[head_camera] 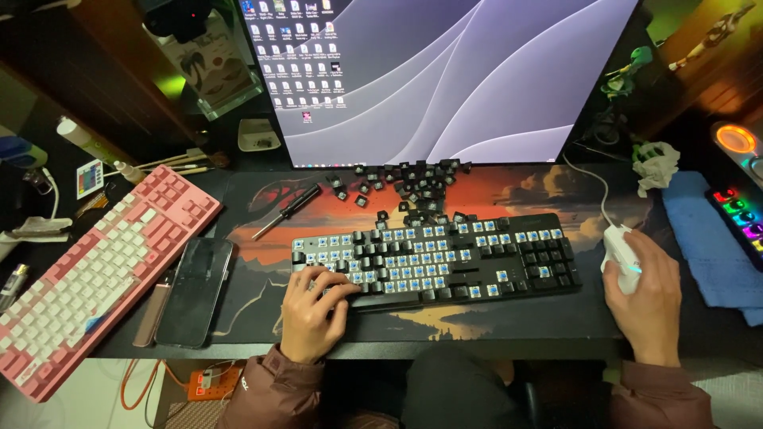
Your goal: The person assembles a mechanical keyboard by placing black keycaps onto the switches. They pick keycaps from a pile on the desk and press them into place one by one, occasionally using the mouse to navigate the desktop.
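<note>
Right now my left hand [312, 311] rests on the lower left corner of the black keyboard [433, 260], fingers curled onto its keys and grasping nothing, while my right hand [648, 300] is cupped over the white mouse [619, 253] just beside the keyboard's right end. Many keycaps are off the board, baring blue switches, and it lies on a desk mat [509, 318] with a sunset scene. Loose black keycaps [413, 184] sit heaped between keyboard and monitor [445, 75]. A screwdriver [288, 210] lies up left; a dark phone [195, 290] and pink keyboard [95, 274] lie farther left.
</note>
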